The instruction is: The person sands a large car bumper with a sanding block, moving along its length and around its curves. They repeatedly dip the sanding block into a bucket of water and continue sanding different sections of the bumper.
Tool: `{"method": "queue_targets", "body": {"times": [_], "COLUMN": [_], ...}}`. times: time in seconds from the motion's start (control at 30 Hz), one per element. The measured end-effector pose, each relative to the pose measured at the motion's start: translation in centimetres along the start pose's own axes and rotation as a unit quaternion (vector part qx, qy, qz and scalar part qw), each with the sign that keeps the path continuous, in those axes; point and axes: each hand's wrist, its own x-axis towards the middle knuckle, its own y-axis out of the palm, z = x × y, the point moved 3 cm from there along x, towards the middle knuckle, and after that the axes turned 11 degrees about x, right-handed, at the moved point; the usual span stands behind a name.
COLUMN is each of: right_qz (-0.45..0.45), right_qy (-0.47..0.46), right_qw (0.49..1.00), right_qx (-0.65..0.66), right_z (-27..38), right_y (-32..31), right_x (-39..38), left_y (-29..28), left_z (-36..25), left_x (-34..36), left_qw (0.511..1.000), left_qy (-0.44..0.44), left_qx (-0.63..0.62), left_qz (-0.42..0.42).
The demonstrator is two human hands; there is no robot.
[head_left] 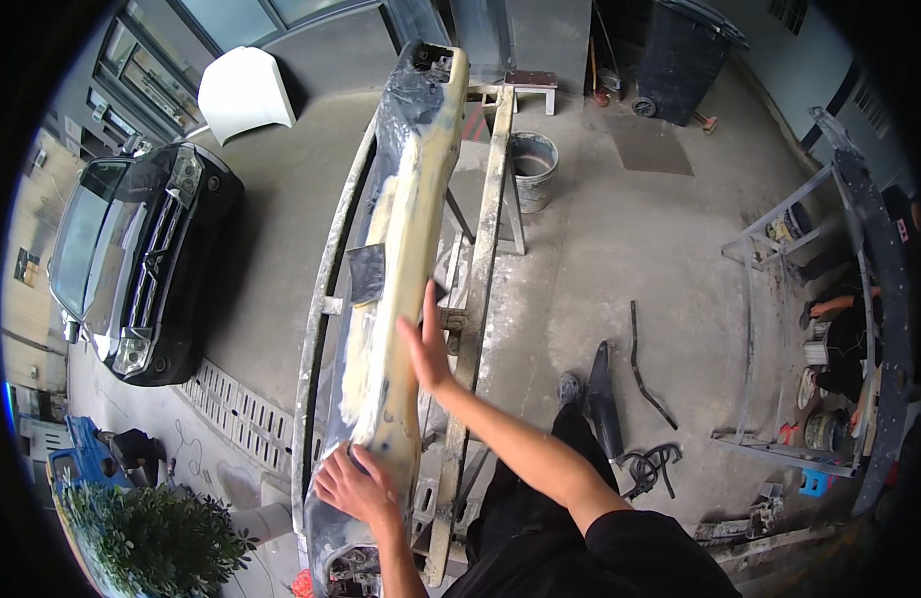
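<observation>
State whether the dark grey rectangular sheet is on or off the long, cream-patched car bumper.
On: the sheet lies against the bumper, its outline fully visible, apart from both hands.

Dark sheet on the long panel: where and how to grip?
Probably pinch the dark sheet by its near edge, coming from the near side with the nearer right hand: it looks thin, lying broad side up on the long panel, that edge uncovered.
</observation>
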Motion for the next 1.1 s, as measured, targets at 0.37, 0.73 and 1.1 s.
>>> {"method": "queue_targets", "body": {"times": [0.37, 0.73, 1.1], "right_qz": [0.006, -0.011, -0.002], "right_qy": [0.085, 0.119, 0.083], "right_qw": [0.978, 0.969, 0.988], "right_qx": [0.190, 0.216, 0.133], "right_z": [0.0, 1.7, -1.5], "right_y": [-1.9, -1.8, -1.6], "right_x": [2.0, 3.0, 2.0], "left_y": [0.0, 0.1, 0.3], "left_z": [0.1, 0.2, 0.0], "left_x": [-0.3, -0.4, -0.7], "left_qw": [1.000, 1.000, 1.000], "left_qy": [0.008, 0.008, 0.009], "left_qx": [0.002, 0.007, 0.017], "left_qz": [-0.005, -0.001, 0.006]}}
